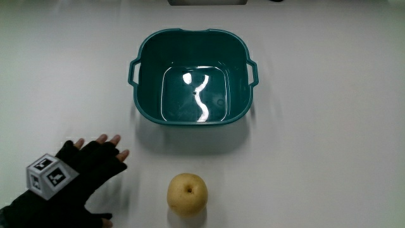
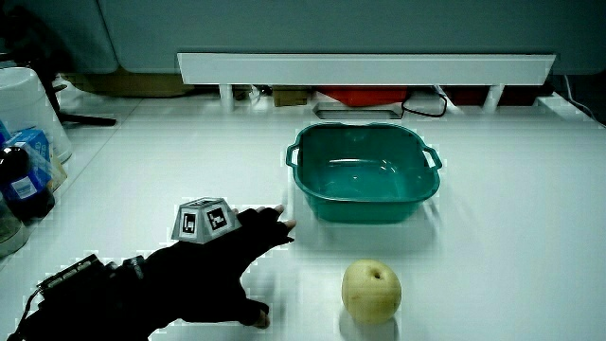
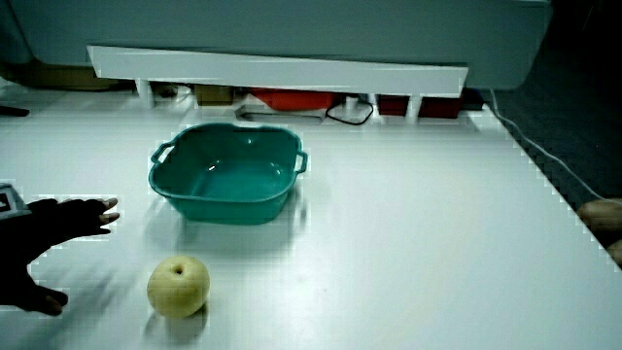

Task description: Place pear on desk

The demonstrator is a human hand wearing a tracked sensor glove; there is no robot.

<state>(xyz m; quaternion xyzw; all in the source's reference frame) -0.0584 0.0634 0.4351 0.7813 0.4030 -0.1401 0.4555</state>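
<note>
Yellow pear [image 1: 187, 193] resting upright on white table [image 1: 329, 145], stem dimple up, nearer to the person than teal basin [image 1: 147, 95], apart from it, not touching. Same in both side views: pear [image 2: 371, 290] [image 3: 179, 286] alone on bare tabletop, close to the near table edge.

Teal plastic basin with two small side handles, nothing inside, glare streak on its floor. Seen in side views too [image 2: 327, 204] [image 3: 175, 204], sitting flat on the table.

Black-gloved hand [image 1: 85, 174] beside the pear, near it but clear of it, palm down low over the table. Fingers [image 1: 106, 142] spread and relaxed, bare fingertips pointing toward the basin, thumb out toward the pear. Holding nothing, grip released. Patterned cube [image 1: 45, 175] on back of the hand, also visible in a side view [image 2: 204, 220]. Hand in both side views [image 2: 204, 270] [image 3: 39, 248], forearm running off toward the person.

Low white partition [image 2: 365, 66] at the table's edge, farther from the person than the basin. Clutter of bottles [image 2: 24, 180] near another table edge in a side view, details unclear.
</note>
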